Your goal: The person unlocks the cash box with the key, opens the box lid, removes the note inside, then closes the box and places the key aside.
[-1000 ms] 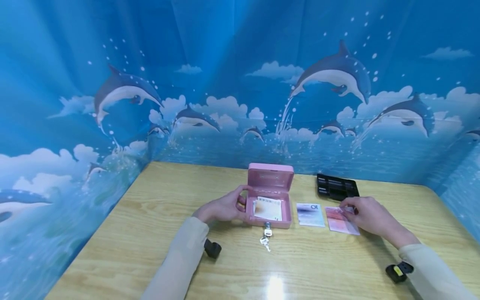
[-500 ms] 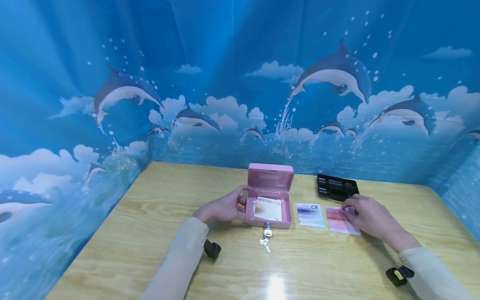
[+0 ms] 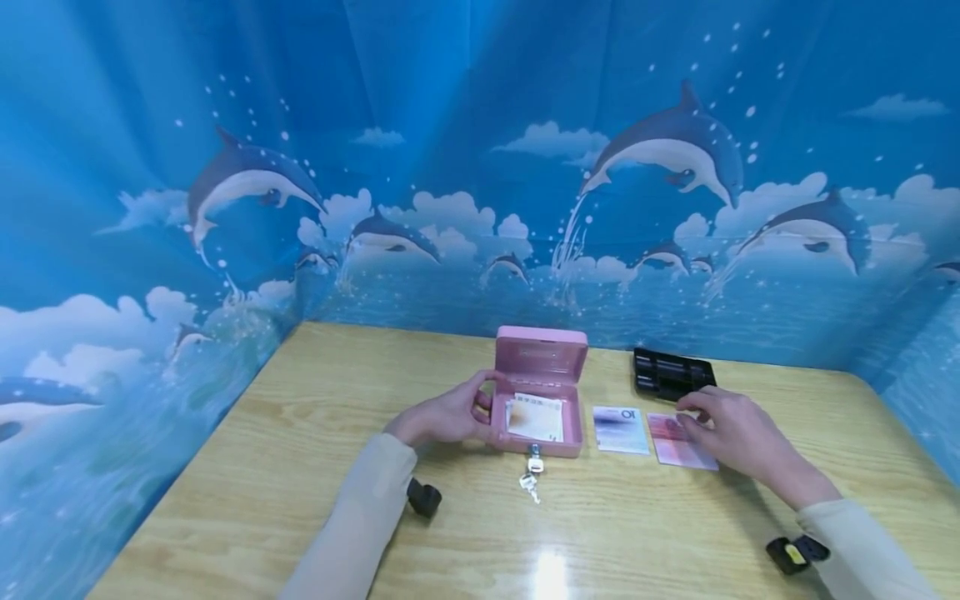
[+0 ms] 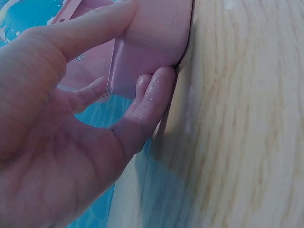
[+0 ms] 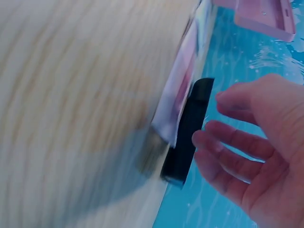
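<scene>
My left hand (image 3: 453, 412) grips the left side of a pink cash box (image 3: 558, 450), its lid raised. In the left wrist view, thumb and fingertips press on the box's wall (image 4: 156, 33). Banknotes (image 3: 536, 418) lie inside it, and keys (image 3: 529, 482) hang at the front lock. Right of the box, a bluish 10 banknote (image 3: 621, 431) lies beside a pink-red banknote (image 3: 681, 447). Over the pink-red note hovers my right hand (image 3: 738, 433), fingers loosely bent. In the right wrist view these fingers (image 5: 228, 166) hold nothing and stand apart from the note (image 5: 183, 78).
A black compartment tray (image 3: 660, 389) sits behind the loose notes, close to the right fingertips. The wooden table (image 3: 480, 533) ends at a blue dolphin-print curtain (image 3: 450, 167) at the back and left.
My right hand and the pink-red banknote have shifted very slightly left. The left hand, the cash box and the bluish note stay where they were.
</scene>
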Tool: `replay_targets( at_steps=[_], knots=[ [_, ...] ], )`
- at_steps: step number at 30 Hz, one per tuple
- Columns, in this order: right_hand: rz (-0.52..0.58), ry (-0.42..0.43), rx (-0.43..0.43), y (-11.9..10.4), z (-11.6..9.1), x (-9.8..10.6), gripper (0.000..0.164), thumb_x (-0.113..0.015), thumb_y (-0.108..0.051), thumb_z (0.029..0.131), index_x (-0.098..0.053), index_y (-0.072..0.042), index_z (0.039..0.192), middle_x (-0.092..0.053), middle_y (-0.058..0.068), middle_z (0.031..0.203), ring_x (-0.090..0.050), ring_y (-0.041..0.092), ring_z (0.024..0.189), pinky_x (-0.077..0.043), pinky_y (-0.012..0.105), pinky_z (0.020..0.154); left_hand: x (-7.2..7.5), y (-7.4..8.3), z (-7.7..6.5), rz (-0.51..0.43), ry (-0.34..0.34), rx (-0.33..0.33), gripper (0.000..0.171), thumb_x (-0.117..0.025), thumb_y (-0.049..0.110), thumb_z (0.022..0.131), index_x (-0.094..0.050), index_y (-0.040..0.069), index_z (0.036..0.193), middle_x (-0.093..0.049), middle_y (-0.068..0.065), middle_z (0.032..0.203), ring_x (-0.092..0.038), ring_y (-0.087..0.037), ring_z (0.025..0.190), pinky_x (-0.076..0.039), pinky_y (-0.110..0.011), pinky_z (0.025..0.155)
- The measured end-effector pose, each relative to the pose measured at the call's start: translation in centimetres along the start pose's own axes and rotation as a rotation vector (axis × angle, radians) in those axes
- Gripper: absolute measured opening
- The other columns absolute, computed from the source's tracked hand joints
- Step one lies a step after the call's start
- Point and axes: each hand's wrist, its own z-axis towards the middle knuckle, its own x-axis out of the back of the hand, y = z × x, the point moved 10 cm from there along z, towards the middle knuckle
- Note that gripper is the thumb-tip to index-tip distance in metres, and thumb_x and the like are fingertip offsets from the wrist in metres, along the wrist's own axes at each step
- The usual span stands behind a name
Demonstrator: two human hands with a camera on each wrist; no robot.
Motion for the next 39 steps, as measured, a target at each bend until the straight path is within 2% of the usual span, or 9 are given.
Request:
replay_targets(
  at_steps=[6, 8, 15, 23, 32, 39],
  knots=[
    [0.175, 0.135, 0.059, -1.8, 0.1, 1.2, 0.011, -0.077, -0.009, 0.088, -0.077, -0.010, 0.100, -0.075, 0.001, 0.093, -0.066, 0.003, 0.076, -0.054, 0.022, 0.060, 0.0, 0.0, 0.0, 0.002, -0.001, -0.002, 0.093, -0.085, 0.019, 0.084, -0.028, 0.024, 0.157, -0.058, -0.010, 0.124, -0.065, -0.020, 0.108, -0.049, -0.046, 0.107],
    [0.233, 0.157, 0.065, -2.4, 0.2, 1.3, 0.012, -0.078, -0.008, 0.088, -0.077, -0.010, 0.099, -0.076, 0.001, 0.093, -0.065, 0.000, 0.076, -0.054, 0.020, 0.058, 0.0, 0.0, 0.0, 0.002, -0.005, -0.009, 0.093, -0.084, 0.018, 0.084, -0.027, 0.023, 0.158, -0.058, -0.011, 0.125, -0.064, -0.020, 0.109, -0.049, -0.046, 0.108],
    [0.352, 0.061, 0.006, -4.1, 0.8, -0.5, 0.018, -0.073, -0.014, 0.094, -0.076, -0.009, 0.111, -0.077, 0.006, 0.105, -0.067, 0.000, 0.081, -0.058, 0.021, 0.064, 0.0, 0.0, 0.2, 0.023, -0.025, -0.020, 0.096, -0.083, 0.016, 0.085, -0.023, 0.019, 0.160, -0.059, -0.013, 0.126, -0.064, -0.021, 0.110, -0.050, -0.044, 0.107],
    [0.403, 0.037, 0.044, -7.0, 1.8, -0.9, 0.023, -0.073, -0.017, 0.096, -0.074, -0.009, 0.117, -0.076, 0.008, 0.112, -0.069, 0.008, 0.086, -0.057, 0.021, 0.065, 0.0, -0.1, 0.4, 0.012, -0.017, -0.010, 0.095, -0.084, 0.015, 0.084, -0.026, 0.019, 0.159, -0.059, -0.013, 0.126, -0.064, -0.021, 0.108, -0.053, -0.041, 0.103],
    [0.470, 0.009, 0.083, -9.5, 3.4, -2.1, 0.028, -0.073, -0.013, 0.093, -0.073, -0.008, 0.120, -0.075, 0.010, 0.113, -0.070, 0.009, 0.086, -0.059, 0.022, 0.066, 0.2, 0.4, 0.3, 0.004, -0.009, -0.011, 0.097, -0.085, 0.015, 0.082, -0.026, 0.018, 0.159, -0.058, -0.014, 0.124, -0.065, -0.021, 0.106, -0.054, -0.038, 0.100],
    [0.444, -0.045, 0.115, -11.5, 4.3, -3.4, 0.034, -0.074, -0.009, 0.091, -0.071, -0.009, 0.125, -0.073, 0.011, 0.119, -0.069, 0.010, 0.086, -0.060, 0.029, 0.073, 0.2, 0.2, 0.2, -0.003, -0.014, -0.009, 0.096, -0.085, 0.015, 0.083, -0.027, 0.018, 0.158, -0.060, -0.013, 0.124, -0.066, -0.020, 0.104, -0.052, -0.042, 0.104]
  ],
)
